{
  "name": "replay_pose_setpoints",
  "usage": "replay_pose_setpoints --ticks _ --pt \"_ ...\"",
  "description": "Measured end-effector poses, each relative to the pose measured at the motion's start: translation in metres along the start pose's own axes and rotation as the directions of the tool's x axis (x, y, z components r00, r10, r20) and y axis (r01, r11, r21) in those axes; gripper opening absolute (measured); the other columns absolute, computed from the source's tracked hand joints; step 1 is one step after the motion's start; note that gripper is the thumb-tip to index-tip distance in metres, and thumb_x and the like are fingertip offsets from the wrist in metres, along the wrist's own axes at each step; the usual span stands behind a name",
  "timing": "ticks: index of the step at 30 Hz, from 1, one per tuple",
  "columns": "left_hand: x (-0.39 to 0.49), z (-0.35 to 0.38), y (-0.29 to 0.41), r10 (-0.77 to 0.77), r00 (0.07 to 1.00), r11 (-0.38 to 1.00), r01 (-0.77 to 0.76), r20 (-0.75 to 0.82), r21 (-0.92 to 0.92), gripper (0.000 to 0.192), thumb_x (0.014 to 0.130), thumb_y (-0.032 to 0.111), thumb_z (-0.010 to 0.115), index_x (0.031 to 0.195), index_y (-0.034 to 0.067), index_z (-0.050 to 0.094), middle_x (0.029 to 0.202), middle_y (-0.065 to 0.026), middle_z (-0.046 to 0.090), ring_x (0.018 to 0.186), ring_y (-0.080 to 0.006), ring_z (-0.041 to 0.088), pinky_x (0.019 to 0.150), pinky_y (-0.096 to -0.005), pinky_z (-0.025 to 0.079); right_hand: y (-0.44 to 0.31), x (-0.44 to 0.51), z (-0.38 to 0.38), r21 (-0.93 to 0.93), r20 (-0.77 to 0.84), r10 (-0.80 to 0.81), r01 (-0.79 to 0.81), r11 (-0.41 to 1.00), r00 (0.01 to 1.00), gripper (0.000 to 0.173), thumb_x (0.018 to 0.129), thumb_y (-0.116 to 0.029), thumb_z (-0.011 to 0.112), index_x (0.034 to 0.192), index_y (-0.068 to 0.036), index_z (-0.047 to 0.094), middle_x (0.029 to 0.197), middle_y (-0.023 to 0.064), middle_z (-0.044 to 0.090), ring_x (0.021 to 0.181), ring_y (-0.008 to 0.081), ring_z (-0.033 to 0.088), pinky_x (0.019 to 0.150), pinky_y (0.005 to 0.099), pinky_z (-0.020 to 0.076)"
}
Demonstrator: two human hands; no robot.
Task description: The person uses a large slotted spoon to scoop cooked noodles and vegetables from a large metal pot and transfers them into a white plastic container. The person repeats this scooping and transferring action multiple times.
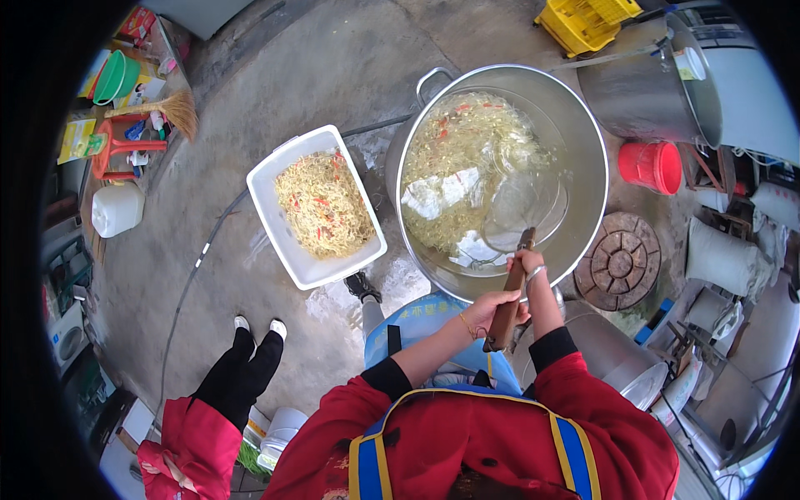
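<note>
Both of my hands grip the thick wooden handle (502,325) of a large round skimmer. My right hand (529,260) holds it near the skimmer's head, and my left hand (490,309) is further down, towards my body. The mesh head (522,209) lies under the water in a big metal stockpot (584,144). Pale bean sprouts (462,134) with red strips float in the pot, mostly at its far and left side. To the left stands a white plastic tub (275,219) holding a heap of sprouts (322,206) with red strips, apart from the pot.
A dark hose (181,306) runs across the concrete floor. At the left stands another person (206,425), hands together. Right of the pot are a red bucket (650,167), a round manhole cover (619,262) and a large metal pot (637,94). A yellow basket (578,28) sits far back.
</note>
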State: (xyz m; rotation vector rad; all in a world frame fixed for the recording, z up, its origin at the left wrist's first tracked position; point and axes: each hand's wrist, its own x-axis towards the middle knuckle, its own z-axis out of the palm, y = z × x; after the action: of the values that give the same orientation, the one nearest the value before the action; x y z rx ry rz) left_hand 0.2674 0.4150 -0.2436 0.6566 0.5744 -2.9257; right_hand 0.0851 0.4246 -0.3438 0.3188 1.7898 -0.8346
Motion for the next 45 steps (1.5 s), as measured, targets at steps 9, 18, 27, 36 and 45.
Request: replay_pose_setpoints --ticks 9,18,27,36,45 --pt "0.050 -0.046 0.025 0.131 0.985 0.783 -0.174 -0.116 -0.597 0.014 0.084 0.002 0.050 0.093 -0.007 0.044 0.076 -0.0064 0.049 0.064 -0.0108 0.051 0.061 -0.0186 0.047 0.074 0.128 0.012 -0.215 0.141 0.535 -0.502 0.838 0.833 0.010 0.080 -0.003 0.044 0.075 0.006 0.046 0.064 0.0174 0.054 0.056 0.0300 0.056 0.055 0.0441 0.0504" --pt "0.073 -0.066 0.093 0.258 0.805 0.895 -0.408 -0.534 -0.182 0.013 0.079 0.000 0.051 0.087 -0.010 0.049 0.073 -0.0101 0.052 0.062 -0.0149 0.053 0.059 -0.0246 0.046 0.098 0.170 0.081 -0.211 0.622 0.463 -0.435 0.875 0.631 0.022 0.086 -0.014 0.050 0.068 -0.001 0.054 0.065 0.0098 0.058 0.060 0.0205 0.056 0.062 0.0305 0.0468" --pt "0.089 -0.076 0.124 0.427 0.689 0.898 -0.396 -0.585 0.189 0.008 0.076 0.001 0.052 0.074 -0.007 0.053 0.062 -0.0121 0.056 0.054 -0.0201 0.056 0.054 -0.0302 0.048 0.076 0.163 0.131 0.153 0.716 0.371 -0.652 0.743 0.591 0.020 0.086 -0.013 0.050 0.071 -0.001 0.049 0.068 0.0055 0.051 0.063 0.0140 0.049 0.063 0.0244 0.0436" --pt "0.074 -0.029 0.129 0.482 0.736 0.876 -0.418 -0.475 0.241 0.008 0.073 0.001 0.055 0.073 -0.006 0.053 0.062 -0.0113 0.056 0.052 -0.0205 0.057 0.050 -0.0299 0.048 0.044 0.155 0.129 0.217 0.828 0.265 -0.717 0.662 0.495 0.011 0.083 -0.008 0.054 0.081 0.001 0.049 0.074 0.0064 0.051 0.064 0.0116 0.049 0.062 0.0218 0.0435" --pt "0.063 0.028 0.106 0.537 0.750 0.842 -0.448 -0.386 0.302 0.007 0.072 -0.001 0.051 0.067 -0.005 0.051 0.057 -0.0099 0.053 0.048 -0.0175 0.055 0.045 -0.0286 0.045 -0.021 0.104 0.106 0.207 0.735 0.091 -0.350 0.914 0.672 0.015 0.082 -0.011 0.054 0.082 0.003 0.050 0.071 0.0061 0.051 0.065 0.0124 0.048 0.062 0.0232 0.0421"
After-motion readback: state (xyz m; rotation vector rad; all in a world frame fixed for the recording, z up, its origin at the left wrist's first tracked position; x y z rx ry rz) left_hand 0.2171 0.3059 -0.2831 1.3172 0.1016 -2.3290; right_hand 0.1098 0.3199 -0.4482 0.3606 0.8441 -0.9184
